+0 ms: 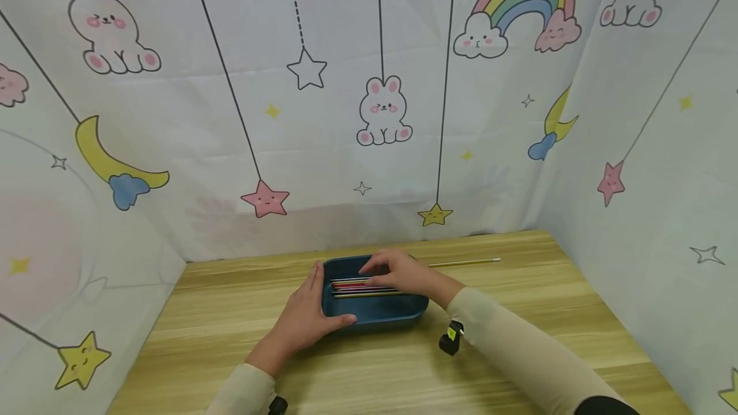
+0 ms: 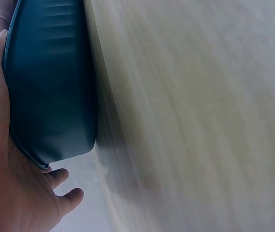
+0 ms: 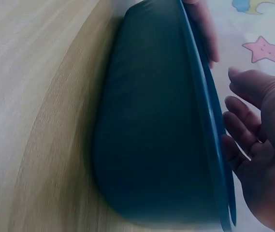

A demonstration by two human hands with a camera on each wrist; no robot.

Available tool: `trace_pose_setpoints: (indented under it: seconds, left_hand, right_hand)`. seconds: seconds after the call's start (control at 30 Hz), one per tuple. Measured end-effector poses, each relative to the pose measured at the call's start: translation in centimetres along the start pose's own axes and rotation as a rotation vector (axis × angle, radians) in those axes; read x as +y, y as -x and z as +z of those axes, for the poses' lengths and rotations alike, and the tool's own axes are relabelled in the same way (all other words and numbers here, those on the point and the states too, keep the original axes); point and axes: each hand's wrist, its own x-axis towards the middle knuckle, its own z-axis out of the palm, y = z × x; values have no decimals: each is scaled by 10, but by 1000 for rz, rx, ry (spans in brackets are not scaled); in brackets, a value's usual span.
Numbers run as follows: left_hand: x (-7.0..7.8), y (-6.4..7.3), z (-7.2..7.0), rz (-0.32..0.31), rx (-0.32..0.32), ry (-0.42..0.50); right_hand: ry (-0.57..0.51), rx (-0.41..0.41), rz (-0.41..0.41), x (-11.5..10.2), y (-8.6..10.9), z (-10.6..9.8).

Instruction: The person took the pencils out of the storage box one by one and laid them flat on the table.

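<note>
A dark blue-green tray (image 1: 380,323) sits on the wooden table with several thin colored pencils (image 1: 350,287) lying side by side inside. At its left end my left hand (image 1: 304,314) rests with straight fingers along the end wall and the thumb by the front rim. The left wrist view has this hand's palm (image 2: 11,193) against the tray's rim at a corner. Over the pencils, reaching from the right, hovers my right hand (image 1: 403,273) with loosely bent fingers. In the right wrist view its fingers (image 3: 246,121) show nothing between them, just beyond the rim.
Behind the tray, to the right, one yellowish pencil (image 1: 469,262) with a pale end lies on the table (image 1: 507,332). White cloth walls (image 1: 323,146) printed with rabbits and stars enclose the table at the back and sides. A small black camera (image 1: 451,338) hangs at the right wrist.
</note>
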Motion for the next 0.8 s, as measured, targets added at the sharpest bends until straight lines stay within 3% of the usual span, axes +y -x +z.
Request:
trace_pose_setpoints:
  seconds: [0.43,0.8]
  left_hand:
    - [0,-1,-1,1,-9,-6]
    - [-1,-3,-1,-5,-14,3]
  right_hand:
    - [64,-56,53,13,-14,24]
    - [126,-83,30,17,-16,35]
